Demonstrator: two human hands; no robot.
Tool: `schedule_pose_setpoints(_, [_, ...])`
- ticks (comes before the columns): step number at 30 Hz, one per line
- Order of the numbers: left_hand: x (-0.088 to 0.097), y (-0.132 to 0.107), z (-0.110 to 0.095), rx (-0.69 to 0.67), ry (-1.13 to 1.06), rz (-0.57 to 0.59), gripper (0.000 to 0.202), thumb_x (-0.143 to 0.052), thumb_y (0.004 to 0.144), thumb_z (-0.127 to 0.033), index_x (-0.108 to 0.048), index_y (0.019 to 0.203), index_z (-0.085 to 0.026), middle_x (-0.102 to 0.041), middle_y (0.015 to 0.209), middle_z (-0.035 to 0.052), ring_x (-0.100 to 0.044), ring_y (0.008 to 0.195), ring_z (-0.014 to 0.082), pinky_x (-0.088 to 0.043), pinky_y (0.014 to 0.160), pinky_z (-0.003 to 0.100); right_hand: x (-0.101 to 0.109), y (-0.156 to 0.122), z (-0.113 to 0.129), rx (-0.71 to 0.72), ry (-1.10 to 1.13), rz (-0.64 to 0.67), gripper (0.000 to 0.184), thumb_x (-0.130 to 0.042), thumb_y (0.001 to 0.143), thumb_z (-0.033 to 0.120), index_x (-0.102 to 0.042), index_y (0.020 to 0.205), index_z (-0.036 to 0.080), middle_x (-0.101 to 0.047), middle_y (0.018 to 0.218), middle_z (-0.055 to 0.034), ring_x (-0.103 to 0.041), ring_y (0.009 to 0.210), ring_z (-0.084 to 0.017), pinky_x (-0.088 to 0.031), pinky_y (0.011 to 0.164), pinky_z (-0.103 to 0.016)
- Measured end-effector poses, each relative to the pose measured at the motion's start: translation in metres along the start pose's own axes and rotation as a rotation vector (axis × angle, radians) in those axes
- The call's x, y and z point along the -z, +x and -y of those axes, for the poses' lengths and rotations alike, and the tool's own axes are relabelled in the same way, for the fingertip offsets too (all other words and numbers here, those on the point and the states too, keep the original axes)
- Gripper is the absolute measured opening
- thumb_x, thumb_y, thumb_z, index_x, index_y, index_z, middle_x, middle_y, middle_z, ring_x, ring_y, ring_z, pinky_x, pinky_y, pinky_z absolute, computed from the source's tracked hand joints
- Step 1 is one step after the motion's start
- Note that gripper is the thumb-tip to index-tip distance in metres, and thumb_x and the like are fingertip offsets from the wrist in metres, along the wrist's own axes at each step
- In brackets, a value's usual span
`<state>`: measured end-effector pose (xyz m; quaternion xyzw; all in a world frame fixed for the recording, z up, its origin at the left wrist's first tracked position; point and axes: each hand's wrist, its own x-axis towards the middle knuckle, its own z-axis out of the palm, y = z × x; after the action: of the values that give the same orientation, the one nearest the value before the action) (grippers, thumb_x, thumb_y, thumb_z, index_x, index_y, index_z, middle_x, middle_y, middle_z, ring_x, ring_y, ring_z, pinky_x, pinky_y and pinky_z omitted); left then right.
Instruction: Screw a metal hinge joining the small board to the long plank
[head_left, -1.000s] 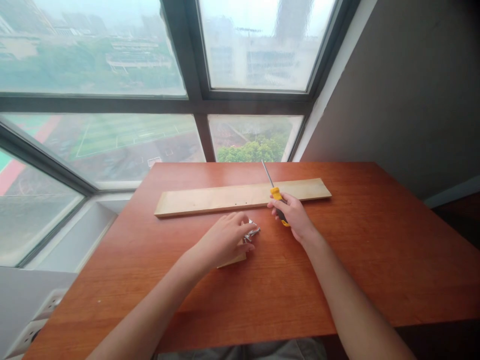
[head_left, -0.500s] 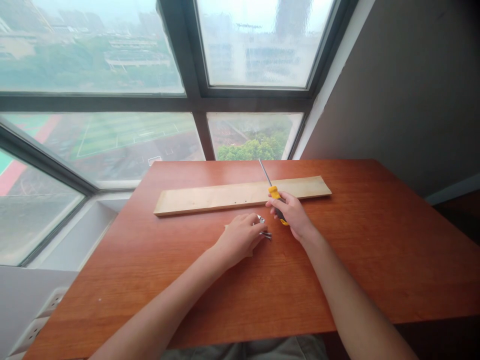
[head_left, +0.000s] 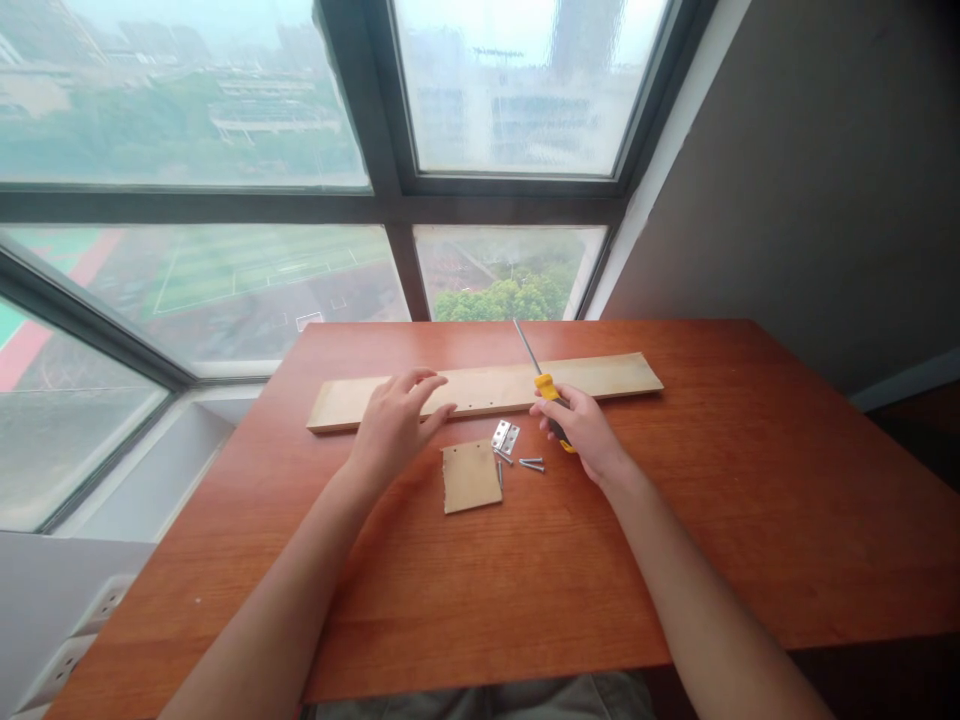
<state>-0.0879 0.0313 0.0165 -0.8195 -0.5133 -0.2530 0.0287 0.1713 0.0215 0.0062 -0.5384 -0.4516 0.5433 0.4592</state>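
My right hand point(head_left: 574, 420) grips a yellow and black screwdriver point(head_left: 546, 386) by its handle, the metal shaft pointing up and away over the long board. My left hand point(head_left: 401, 415) is open, thumb and fingers apart, in front of the left part of the long wooden board point(head_left: 562, 377). Two small dark holes show along that board's near edge. Nearer to me lies a small square wooden piece point(head_left: 472, 480) with two holes by its far edge. Just beyond its right corner is a silver hinge point(head_left: 505, 437). Several screws point(head_left: 532, 464) lie loose beside the hinge and the square piece.
All of this rests on a reddish-brown wooden table point(head_left: 750, 500). Windows with dark frames point(head_left: 495, 208) rise behind its far edge. A grey wall point(head_left: 810, 200) stands at the right, and power sockets point(head_left: 67, 665) are low on the left.
My left hand has lifted off the hinge and screws and moved left and away from me, uncovering them and the square wooden piece. My right hand with the screwdriver has hardly moved.
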Motion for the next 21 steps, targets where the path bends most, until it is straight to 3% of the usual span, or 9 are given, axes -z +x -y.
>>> schedule_pose_setpoints(3, [0.002, 0.006, 0.011, 0.056, 0.055, 0.031, 0.041, -0.056, 0.09, -0.044, -0.056, 0.122, -0.02, -0.057, 0.127, 0.0131, -0.057, 0.11, 0.0304, -0.045, 0.094, 0.048, -0.001, 0.0, -0.001, -0.001, -0.014, 0.014, 0.026, -0.066, 0.072, 0.036, -0.058, 0.09, 0.018, -0.066, 0.08, -0.0017, -0.052, 0.059, -0.01, -0.041, 0.049, -0.022])
schedule_pose_setpoints(7, [-0.006, 0.01, 0.011, 0.005, 0.081, 0.089, 0.046, -0.061, 0.086, -0.046, -0.056, 0.124, -0.02, -0.052, 0.135, 0.0158, -0.051, 0.12, 0.0351, -0.041, 0.099, 0.053, -0.003, -0.002, -0.001, 0.001, -0.044, 0.035, 0.023, -0.067, 0.072, 0.036, -0.058, 0.083, 0.019, -0.064, 0.074, -0.0001, -0.051, 0.057, -0.01, -0.04, 0.048, -0.022])
schedule_pose_setpoints(12, [-0.008, -0.003, -0.014, -0.062, -0.11, 0.041, 0.022, -0.05, 0.094, -0.031, -0.06, 0.109, -0.021, -0.061, 0.116, 0.0093, -0.058, 0.103, 0.0227, -0.049, 0.088, 0.038, -0.006, -0.007, 0.004, -0.012, -0.061, 0.061, 0.022, -0.067, 0.074, 0.038, -0.058, 0.08, 0.018, -0.062, 0.07, 0.0004, -0.051, 0.055, -0.01, -0.041, 0.048, -0.022])
schedule_pose_setpoints(17, [-0.012, -0.02, -0.045, -0.24, -0.107, 0.235, 0.019, -0.044, 0.095, -0.028, -0.062, 0.095, -0.019, -0.06, 0.098, 0.0081, -0.056, 0.091, 0.0201, -0.047, 0.082, 0.035, -0.008, -0.01, 0.005, -0.019, -0.064, 0.085, 0.022, -0.067, 0.074, 0.038, -0.059, 0.082, 0.019, -0.065, 0.073, -0.0005, -0.051, 0.054, -0.009, -0.042, 0.048, -0.022])
schedule_pose_setpoints(21, [-0.02, -0.021, -0.049, -0.291, -0.049, 0.27, 0.021, -0.041, 0.095, -0.022, -0.061, 0.099, -0.018, -0.061, 0.099, 0.0096, -0.055, 0.093, 0.0208, -0.045, 0.083, 0.035, -0.008, -0.009, 0.003, -0.023, -0.069, 0.099, 0.022, -0.067, 0.074, 0.037, -0.059, 0.084, 0.019, -0.065, 0.072, -0.0007, -0.049, 0.053, -0.009, -0.04, 0.045, -0.022])
